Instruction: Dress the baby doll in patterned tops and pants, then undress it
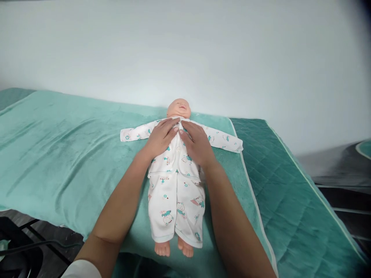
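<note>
A baby doll lies on its back, head toward the wall and bare feet toward me. It wears a white printed shirt with the sleeves spread wide, and matching white pants. On the left side of the shirt's chest rests my left hand, laid flat with its fingers extended. My right hand lies likewise on the right side of the chest. Both sets of fingertips point inward near the collar, and the thumbs nearly meet at the shirt's middle. Neither hand grasps anything.
A light green blanket with wrinkles lies under the doll. Beneath it, a darker green quilted cover shows on the right. A white wall rises behind. At the lower left are a black object and a cable.
</note>
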Demonstrator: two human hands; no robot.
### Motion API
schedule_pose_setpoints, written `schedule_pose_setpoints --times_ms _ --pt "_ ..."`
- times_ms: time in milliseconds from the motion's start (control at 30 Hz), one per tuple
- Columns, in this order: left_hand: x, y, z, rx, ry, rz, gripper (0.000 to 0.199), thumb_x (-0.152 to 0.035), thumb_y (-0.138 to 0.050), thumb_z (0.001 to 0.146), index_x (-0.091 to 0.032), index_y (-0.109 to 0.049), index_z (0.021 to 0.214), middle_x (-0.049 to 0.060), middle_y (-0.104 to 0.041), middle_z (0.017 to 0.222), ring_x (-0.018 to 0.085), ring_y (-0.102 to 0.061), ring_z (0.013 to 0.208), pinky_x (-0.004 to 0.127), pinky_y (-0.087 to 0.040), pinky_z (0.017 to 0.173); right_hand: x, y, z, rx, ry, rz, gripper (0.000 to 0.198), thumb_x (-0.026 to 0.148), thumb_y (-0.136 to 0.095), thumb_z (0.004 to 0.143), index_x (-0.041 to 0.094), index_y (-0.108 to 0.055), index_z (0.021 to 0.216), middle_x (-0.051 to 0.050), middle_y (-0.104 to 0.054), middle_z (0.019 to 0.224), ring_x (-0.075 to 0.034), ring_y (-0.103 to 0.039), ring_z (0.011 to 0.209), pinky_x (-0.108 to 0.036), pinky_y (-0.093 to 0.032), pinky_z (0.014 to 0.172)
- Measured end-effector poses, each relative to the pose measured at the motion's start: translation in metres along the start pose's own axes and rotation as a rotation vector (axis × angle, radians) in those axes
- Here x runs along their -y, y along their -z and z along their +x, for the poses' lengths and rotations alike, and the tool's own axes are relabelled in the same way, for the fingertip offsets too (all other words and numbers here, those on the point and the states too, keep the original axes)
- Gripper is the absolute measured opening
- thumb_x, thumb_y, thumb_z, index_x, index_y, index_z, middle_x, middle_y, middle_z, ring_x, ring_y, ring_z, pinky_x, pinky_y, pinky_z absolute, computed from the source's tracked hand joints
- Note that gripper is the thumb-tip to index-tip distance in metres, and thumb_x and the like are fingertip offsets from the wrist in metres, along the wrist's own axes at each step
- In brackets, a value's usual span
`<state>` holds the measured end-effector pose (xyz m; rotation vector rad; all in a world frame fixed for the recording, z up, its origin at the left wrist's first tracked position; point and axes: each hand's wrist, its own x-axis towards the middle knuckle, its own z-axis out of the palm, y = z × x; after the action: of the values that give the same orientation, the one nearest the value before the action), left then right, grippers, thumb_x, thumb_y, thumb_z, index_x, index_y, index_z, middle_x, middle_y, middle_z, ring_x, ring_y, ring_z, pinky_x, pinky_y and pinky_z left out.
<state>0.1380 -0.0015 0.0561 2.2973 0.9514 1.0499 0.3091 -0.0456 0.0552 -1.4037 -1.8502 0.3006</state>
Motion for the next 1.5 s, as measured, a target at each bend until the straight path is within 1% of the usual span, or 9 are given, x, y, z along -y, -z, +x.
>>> schedule_pose_setpoints --times_ms 167,300,467,633,733,1000,1200,1367,1500 --pt "0.008 0.000 0.000 0.003 0.037 -0.068 0.047 -0.044 -0.037 0.103 -0.024 -0.055 0.142 0.006 -0.055 0.150 0.020 -0.045 0.143 0.040 -0.033 0.122 -0.013 -0.005 0.000 0.014 -0.049 0.118 0.059 0.059 -0.039 0.100 0.025 -0.052 0.146 -0.007 -0.046 0.158 -0.024 -0.035 0.150 -0.048 -0.025 0.125" --pt "0.025 0.000 -0.008 -0.031 0.152 0.069 0.049 -0.043 -0.028 0.105 -0.026 -0.056 0.142 0.003 -0.051 0.155 0.020 -0.037 0.150 0.044 -0.023 0.127 -0.037 -0.009 -0.006 -0.056 -0.129 0.138 0.060 0.061 -0.034 0.100 0.025 -0.053 0.145 -0.007 -0.045 0.158 -0.023 -0.035 0.150 -0.049 -0.025 0.125" --pt "0.049 0.015 -0.036 -0.075 0.258 0.422 0.051 -0.040 -0.026 0.104 -0.025 -0.052 0.146 0.001 -0.046 0.158 0.023 -0.035 0.151 0.048 -0.017 0.128 -0.073 0.003 -0.032 -0.112 -0.287 -0.214 0.056 0.048 -0.028 0.103 0.023 -0.048 0.149 -0.009 -0.040 0.161 -0.029 -0.029 0.152 -0.061 -0.015 0.123" --pt "0.067 0.044 -0.071 -0.023 0.353 0.614 0.059 -0.033 -0.046 0.095 -0.025 -0.041 0.154 0.002 -0.036 0.164 0.023 -0.030 0.153 0.046 -0.017 0.128 -0.106 0.032 -0.070 -0.063 -0.379 -0.410 0.065 0.048 -0.038 0.099 0.016 -0.034 0.156 -0.015 -0.032 0.164 -0.031 -0.027 0.152 -0.060 -0.021 0.122" --pt "0.076 0.058 -0.084 -0.047 0.486 0.664 0.063 -0.024 -0.044 0.092 -0.022 -0.038 0.155 0.004 -0.038 0.163 0.024 -0.034 0.151 0.046 -0.022 0.126 -0.116 0.043 -0.087 -0.026 -0.414 -0.466 0.067 0.048 -0.040 0.099 0.015 -0.032 0.157 -0.016 -0.032 0.164 -0.031 -0.030 0.152 -0.059 -0.022 0.122" --pt "0.092 0.068 -0.084 -0.021 0.538 0.733 0.063 -0.012 -0.029 0.093 -0.010 -0.035 0.156 0.010 -0.035 0.164 0.025 -0.038 0.149 0.044 -0.029 0.123 -0.108 0.043 -0.100 0.003 -0.501 -0.503 0.070 0.048 -0.040 0.098 0.013 -0.030 0.158 -0.016 -0.028 0.166 -0.033 -0.026 0.153 -0.056 -0.024 0.122" --pt "0.107 0.087 -0.083 -0.012 0.515 0.769 0.061 -0.006 -0.028 0.092 -0.013 -0.044 0.151 0.007 -0.041 0.161 0.021 -0.040 0.147 0.038 -0.027 0.124 -0.108 0.046 -0.100 0.002 -0.496 -0.476 0.070 0.047 -0.042 0.097 0.013 -0.032 0.158 -0.016 -0.028 0.165 -0.033 -0.026 0.153 -0.056 -0.025 0.122" --pt "0.111 0.089 -0.084 -0.061 0.548 0.776 0.062 -0.006 -0.029 0.091 -0.010 -0.044 0.151 0.011 -0.044 0.159 0.022 -0.042 0.147 0.040 -0.029 0.123 -0.104 0.044 -0.100 -0.019 -0.503 -0.480 0.067 0.044 -0.043 0.097 0.013 -0.034 0.156 -0.017 -0.030 0.164 -0.035 -0.027 0.153 -0.061 -0.023 0.121" --pt "0.110 0.085 -0.089 -0.054 0.587 0.733 0.062 -0.008 -0.033 0.091 -0.007 -0.040 0.153 0.014 -0.039 0.161 0.026 -0.039 0.149 0.045 -0.028 0.124 -0.084 0.035 -0.103 -0.101 -0.375 -0.433 0.059 0.033 -0.042 0.096 0.010 -0.042 0.151 -0.019 -0.036 0.161 -0.035 -0.029 0.152 -0.065 -0.020 0.122"
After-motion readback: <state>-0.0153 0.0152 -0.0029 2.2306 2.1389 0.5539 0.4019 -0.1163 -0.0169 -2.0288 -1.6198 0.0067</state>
